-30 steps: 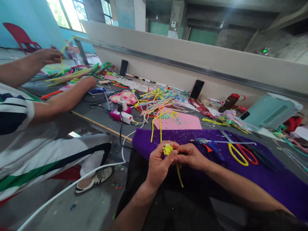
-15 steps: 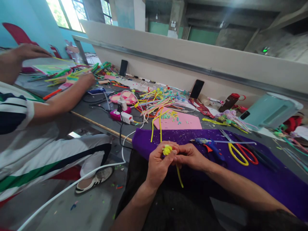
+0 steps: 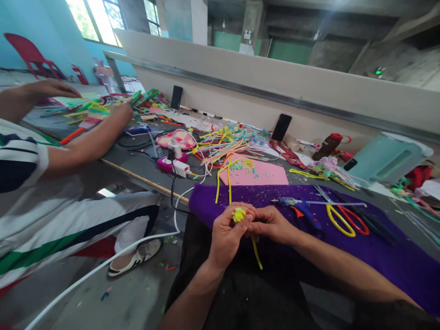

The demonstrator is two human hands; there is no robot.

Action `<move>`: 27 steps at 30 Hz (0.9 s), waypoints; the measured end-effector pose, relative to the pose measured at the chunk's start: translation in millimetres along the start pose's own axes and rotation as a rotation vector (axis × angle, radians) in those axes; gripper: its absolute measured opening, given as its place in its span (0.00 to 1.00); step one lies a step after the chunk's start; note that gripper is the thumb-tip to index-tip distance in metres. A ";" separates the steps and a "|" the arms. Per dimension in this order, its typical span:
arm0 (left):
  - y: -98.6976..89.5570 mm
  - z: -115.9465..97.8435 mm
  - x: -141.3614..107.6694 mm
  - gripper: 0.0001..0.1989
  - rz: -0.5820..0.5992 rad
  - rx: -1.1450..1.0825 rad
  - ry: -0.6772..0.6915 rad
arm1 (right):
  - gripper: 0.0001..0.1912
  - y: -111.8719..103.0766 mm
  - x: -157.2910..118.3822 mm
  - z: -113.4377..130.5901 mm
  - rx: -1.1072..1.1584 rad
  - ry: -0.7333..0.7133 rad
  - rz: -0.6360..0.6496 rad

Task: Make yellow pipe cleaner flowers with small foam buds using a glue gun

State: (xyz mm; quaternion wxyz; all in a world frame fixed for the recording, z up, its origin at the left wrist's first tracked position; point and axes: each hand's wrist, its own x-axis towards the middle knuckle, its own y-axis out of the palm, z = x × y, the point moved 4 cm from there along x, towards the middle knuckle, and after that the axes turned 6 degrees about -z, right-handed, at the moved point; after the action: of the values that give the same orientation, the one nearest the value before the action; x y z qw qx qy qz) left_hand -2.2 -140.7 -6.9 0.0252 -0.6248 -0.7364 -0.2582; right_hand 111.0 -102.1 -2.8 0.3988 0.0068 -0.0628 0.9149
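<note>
A small yellow fuzzy bundle (image 3: 239, 215) sits between the thumb and fingers of my left hand (image 3: 227, 233), which is closed on it. My right hand (image 3: 273, 223) is pinched against the left one, its fingertips at the yellow stem (image 3: 256, 253) that hangs down below both hands. Its exact grip is partly hidden by the fingers. Both hands are over my lap at the front edge of the purple cloth (image 3: 209, 201). Two bent yellow strips (image 3: 229, 183) lie just beyond them.
On the cloth lie a blue glue gun (image 3: 309, 217) and scissors with yellow and red handles (image 3: 340, 220). Behind are a pink sheet (image 3: 275, 176), colourful stems (image 3: 227, 144) and a power strip (image 3: 177, 167) with cables. Another person's arm (image 3: 85, 137) reaches in at left.
My hands and the yellow bundle look almost unchanged. At the left, the other person's hands have shifted slightly, the farther one moving right.
</note>
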 end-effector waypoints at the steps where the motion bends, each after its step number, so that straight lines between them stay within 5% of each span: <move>1: 0.1 0.0 0.2 0.04 0.001 0.002 0.001 | 0.09 0.2 -0.1 -0.1 0.001 0.000 0.003; 14: -2.7 -1.0 0.5 0.14 0.031 0.121 0.009 | 0.14 -2.6 -0.1 0.2 -0.009 0.005 -0.003; 27: 0.3 9.3 1.1 0.20 -0.012 0.009 -0.160 | 0.11 -16.7 1.6 1.7 0.022 0.014 -0.134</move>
State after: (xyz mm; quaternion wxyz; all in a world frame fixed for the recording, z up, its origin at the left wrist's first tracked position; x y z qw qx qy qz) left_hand 0.5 -135.9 -14.4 -0.0323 -0.6387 -0.7411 -0.2042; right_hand 122.0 -90.0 0.9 0.4594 0.0091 -0.0493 0.8868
